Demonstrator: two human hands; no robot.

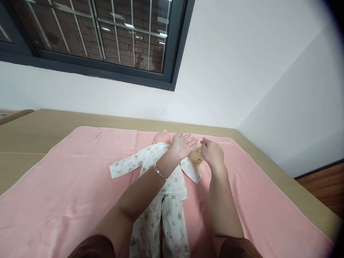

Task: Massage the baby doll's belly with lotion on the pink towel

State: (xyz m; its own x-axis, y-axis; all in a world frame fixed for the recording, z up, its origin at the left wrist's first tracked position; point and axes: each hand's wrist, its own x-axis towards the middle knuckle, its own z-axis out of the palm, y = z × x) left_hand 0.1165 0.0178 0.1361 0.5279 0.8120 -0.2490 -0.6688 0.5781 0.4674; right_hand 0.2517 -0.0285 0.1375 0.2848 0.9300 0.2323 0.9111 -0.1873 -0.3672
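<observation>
My left hand (184,144) is open, palm up, its fingers stretched toward the right, above the doll's shoulder. A silver bracelet (160,172) circles that wrist. My right hand (213,153) is closed, fingers curled at the top of a yellowish bottle (196,157) with dark print. The hand hides the bottle's upper end. A baby doll (162,137) lies with its head away from me, partly covered by my left forearm. It wears a white printed long-sleeved top (176,181) and matching trousers (173,218), sleeves spread to both sides.
A pink blanket (88,179) covers most of the wooden table (27,132). Behind the table stands a white wall (215,71) with a dark-framed barred window (172,80). Another wall closes the right side, with brown wood panelling (325,186) low down.
</observation>
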